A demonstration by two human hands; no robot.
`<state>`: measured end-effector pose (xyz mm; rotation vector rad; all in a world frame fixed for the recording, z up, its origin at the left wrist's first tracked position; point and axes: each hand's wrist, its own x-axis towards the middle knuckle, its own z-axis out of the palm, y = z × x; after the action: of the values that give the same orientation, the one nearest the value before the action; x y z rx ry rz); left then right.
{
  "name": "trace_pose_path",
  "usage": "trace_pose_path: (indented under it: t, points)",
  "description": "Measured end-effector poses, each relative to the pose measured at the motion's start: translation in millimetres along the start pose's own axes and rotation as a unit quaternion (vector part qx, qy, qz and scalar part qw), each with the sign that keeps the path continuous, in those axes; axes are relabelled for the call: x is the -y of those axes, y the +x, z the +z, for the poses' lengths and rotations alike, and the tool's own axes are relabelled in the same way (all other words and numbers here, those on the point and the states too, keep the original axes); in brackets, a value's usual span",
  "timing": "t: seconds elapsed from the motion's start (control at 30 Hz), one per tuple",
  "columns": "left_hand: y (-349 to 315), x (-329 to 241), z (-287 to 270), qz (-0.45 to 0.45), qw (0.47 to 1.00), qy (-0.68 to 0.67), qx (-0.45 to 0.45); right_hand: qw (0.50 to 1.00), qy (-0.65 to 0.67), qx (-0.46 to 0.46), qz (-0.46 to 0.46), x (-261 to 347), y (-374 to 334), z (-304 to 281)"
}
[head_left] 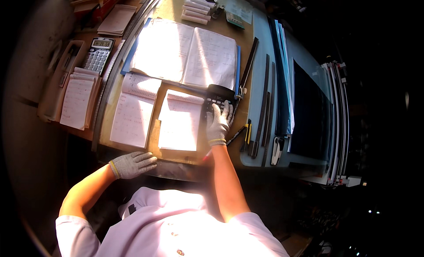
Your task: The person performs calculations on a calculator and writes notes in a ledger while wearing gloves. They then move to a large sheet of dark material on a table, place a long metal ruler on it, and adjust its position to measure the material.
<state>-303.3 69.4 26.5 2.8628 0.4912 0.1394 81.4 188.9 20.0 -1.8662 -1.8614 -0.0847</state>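
My right hand point(218, 122), in a pale knitted glove, rests over a black calculator point(217, 92). Its fingers are spread on the keys and hide the lower part of the calculator. Left of it lies a spiral notepad point(179, 124) with a mostly blank-looking page in bright sun. A second notepad point(132, 118) with handwritten lines is further left. My left hand point(133, 164), gloved too, lies with fingers stretched along the table's front edge, holding nothing. Beyond both notepads a large ledger point(210, 58) in a blue cover is open.
A yellow-and-black cutter knife point(247, 132) and a pen point(236, 136) lie right of my right wrist. Dark strips point(265, 111) and a white stapler-like object point(277, 151) are on the blue surface. A silver calculator point(98, 56) and notepads point(78, 100) occupy the left side.
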Motion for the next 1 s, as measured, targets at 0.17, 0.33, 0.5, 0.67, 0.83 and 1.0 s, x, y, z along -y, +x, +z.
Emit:
trace_pose_path:
  t: [0.17, 0.33, 0.5, 0.67, 0.83, 1.0]
  points:
    - [0, -1, -2, -0.003, 1.0, -0.011, 0.001, 0.999, -0.001, -0.013, 0.048, -15, -10, -7]
    - [1, -2, -4, -0.007, 1.0, -0.014, -0.003, 0.999, 0.009, -0.014, 0.027, -14, -4, -7]
    - [4, -1, -8, -0.006, 1.0, -0.008, -0.004, 1.0, -0.008, -0.001, -0.012, 1, -1, 2]
    - [3, -4, -5, -0.012, 1.0, -0.007, -0.008, 0.998, 0.037, -0.055, 0.008, -5, -15, -11]
    - [6, -6, -10, -0.012, 1.0, -0.004, -0.003, 0.999, -0.03, -0.001, 0.027, -23, -41, -16]
    - [6, -6, -11, -0.012, 1.0, 0.003, -0.011, 0.99, 0.104, -0.08, 0.046, -13, -51, -36]
